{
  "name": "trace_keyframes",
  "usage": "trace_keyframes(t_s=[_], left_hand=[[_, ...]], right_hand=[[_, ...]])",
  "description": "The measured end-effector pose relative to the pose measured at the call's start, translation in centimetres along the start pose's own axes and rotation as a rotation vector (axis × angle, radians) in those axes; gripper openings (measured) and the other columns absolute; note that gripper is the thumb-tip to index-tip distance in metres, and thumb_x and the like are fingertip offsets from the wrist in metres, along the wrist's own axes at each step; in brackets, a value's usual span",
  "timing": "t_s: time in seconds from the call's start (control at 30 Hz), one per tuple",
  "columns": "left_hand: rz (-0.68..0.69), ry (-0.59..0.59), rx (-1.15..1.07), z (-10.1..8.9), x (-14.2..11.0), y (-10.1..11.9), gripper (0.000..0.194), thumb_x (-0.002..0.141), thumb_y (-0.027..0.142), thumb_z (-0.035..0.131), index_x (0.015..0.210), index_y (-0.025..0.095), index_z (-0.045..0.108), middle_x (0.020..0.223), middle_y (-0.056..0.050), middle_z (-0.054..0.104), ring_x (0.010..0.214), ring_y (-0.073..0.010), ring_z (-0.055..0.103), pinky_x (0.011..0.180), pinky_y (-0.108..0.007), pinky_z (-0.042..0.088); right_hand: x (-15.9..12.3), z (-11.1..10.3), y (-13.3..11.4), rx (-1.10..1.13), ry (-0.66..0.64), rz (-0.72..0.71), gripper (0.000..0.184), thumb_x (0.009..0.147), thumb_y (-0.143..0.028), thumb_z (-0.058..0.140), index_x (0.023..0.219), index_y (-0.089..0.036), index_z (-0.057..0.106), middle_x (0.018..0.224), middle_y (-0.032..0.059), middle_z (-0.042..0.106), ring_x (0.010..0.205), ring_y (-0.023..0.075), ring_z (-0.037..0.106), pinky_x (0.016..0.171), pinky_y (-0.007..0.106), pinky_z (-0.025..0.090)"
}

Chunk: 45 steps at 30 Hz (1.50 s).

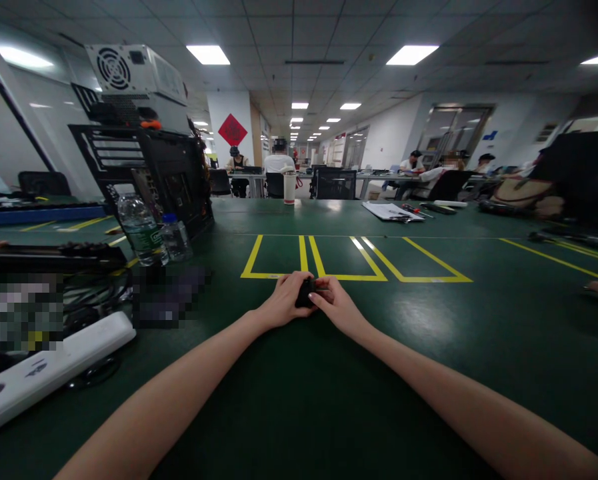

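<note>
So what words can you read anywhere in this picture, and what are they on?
None reads clearly.
Water bottle: green label, print too small.
Red diamond sign on the pillar: character blurred.
White power strip: marks unreadable.
Papers: print too small.
Small black object held between left hand and right hand: no visible text.

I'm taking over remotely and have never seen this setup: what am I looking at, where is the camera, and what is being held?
There is no machine, only a person's bare arms. The one picture comes from a camera on that person's head, looking forward and down. The left hand and right hand together hold a small black object on a green table marked with yellow lines. To the left stand two water bottles, a black computer case and a white power strip. Other people sit at desks farther back.
</note>
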<state>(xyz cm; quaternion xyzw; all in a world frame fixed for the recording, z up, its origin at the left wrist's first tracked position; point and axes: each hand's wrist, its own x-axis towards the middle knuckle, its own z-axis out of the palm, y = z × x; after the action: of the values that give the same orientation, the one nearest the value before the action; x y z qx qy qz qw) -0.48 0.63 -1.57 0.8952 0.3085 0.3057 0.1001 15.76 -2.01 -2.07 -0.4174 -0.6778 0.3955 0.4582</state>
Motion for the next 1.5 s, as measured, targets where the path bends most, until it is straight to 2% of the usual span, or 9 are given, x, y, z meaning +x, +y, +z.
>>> trace_keyframes(t_s=[0.1, 0.27, 0.43, 0.67, 0.9, 1.07, 1.3, 1.5], left_hand=[[0.005, -0.004, -0.007, -0.1, 0.0, 0.0, 0.054, 0.068, 0.026, 0.060, 0.113, 0.023, 0.031, 0.110, -0.006, 0.046, 0.106, -0.0221, 0.043, 0.095, -0.040, 0.026], [0.014, -0.006, -0.004, -0.1, -0.1, -0.1, 0.055, 0.068, 0.025, 0.060, 0.114, 0.022, 0.030, 0.110, -0.006, 0.045, 0.106, -0.0215, 0.043, 0.095, -0.040, 0.026], [0.016, 0.003, -0.004, 0.0, -0.1, -0.1, 0.054, 0.069, 0.026, 0.059, 0.115, 0.021, 0.030, 0.110, -0.006, 0.045, 0.105, -0.0213, 0.043, 0.094, -0.039, 0.027], [-0.002, -0.018, -0.011, -0.1, 0.1, 0.0, 0.052, 0.070, 0.026, 0.059, 0.114, 0.021, 0.031, 0.110, -0.006, 0.046, 0.106, -0.0219, 0.043, 0.095, -0.040, 0.026], [0.001, -0.013, 0.002, 0.1, 0.0, -0.2, 0.054, 0.068, 0.025, 0.060, 0.113, 0.022, 0.030, 0.109, -0.006, 0.045, 0.105, -0.0218, 0.043, 0.094, -0.039, 0.027], [0.008, 0.009, 0.002, 0.1, 0.0, -0.1, 0.055, 0.069, 0.028, 0.060, 0.114, 0.021, 0.030, 0.109, -0.006, 0.045, 0.104, -0.0215, 0.043, 0.094, -0.038, 0.027], [0.005, 0.002, -0.013, 0.1, 0.1, -0.1, 0.054, 0.069, 0.028, 0.060, 0.114, 0.021, 0.031, 0.109, -0.006, 0.046, 0.104, -0.0218, 0.044, 0.094, -0.039, 0.027], [-0.007, -0.009, -0.007, -0.1, 0.0, -0.1, 0.053, 0.070, 0.028, 0.058, 0.114, 0.022, 0.030, 0.110, -0.006, 0.045, 0.105, -0.0217, 0.044, 0.095, -0.040, 0.026]], right_hand=[[-0.1, -0.1, -0.3, -0.044, -0.036, 0.034, 0.026, 0.077, -0.026, 0.050, 0.103, -0.021, 0.046, 0.106, 0.0058, 0.051, 0.099, 0.0197, 0.052, 0.088, 0.041, 0.043], [-0.7, -0.1, -1.1, -0.041, -0.077, -0.023, 0.023, 0.077, -0.025, 0.050, 0.100, -0.023, 0.046, 0.104, 0.0028, 0.051, 0.099, 0.0181, 0.053, 0.089, 0.039, 0.043], [-0.7, 0.1, -1.0, -0.030, -0.043, -0.060, 0.016, 0.079, -0.026, 0.049, 0.094, -0.023, 0.046, 0.101, 0.0017, 0.052, 0.099, 0.0168, 0.053, 0.089, 0.037, 0.043], [0.2, 0.0, 0.3, -0.033, -0.018, 0.014, 0.030, 0.077, -0.024, 0.051, 0.105, -0.021, 0.044, 0.109, 0.0059, 0.052, 0.102, 0.0191, 0.052, 0.090, 0.041, 0.042], [-0.1, 0.0, 0.2, 0.011, -0.073, -0.035, 0.025, 0.076, -0.024, 0.052, 0.100, -0.022, 0.045, 0.103, 0.0022, 0.053, 0.100, 0.0175, 0.053, 0.089, 0.037, 0.043], [-0.1, 0.0, 0.0, 0.051, -0.053, -0.035, 0.017, 0.078, -0.025, 0.049, 0.095, -0.022, 0.046, 0.100, 0.0020, 0.054, 0.096, 0.0173, 0.055, 0.082, 0.035, 0.048], [-0.1, 0.1, -0.4, 0.024, -0.004, -0.002, 0.024, 0.077, -0.022, 0.050, 0.101, -0.022, 0.045, 0.105, 0.0043, 0.053, 0.103, 0.0172, 0.051, 0.092, 0.038, 0.041], [-0.2, -0.1, -0.3, 0.011, -0.005, 0.046, 0.026, 0.077, -0.024, 0.052, 0.102, -0.021, 0.044, 0.108, 0.0057, 0.052, 0.104, 0.0184, 0.051, 0.092, 0.040, 0.041]])
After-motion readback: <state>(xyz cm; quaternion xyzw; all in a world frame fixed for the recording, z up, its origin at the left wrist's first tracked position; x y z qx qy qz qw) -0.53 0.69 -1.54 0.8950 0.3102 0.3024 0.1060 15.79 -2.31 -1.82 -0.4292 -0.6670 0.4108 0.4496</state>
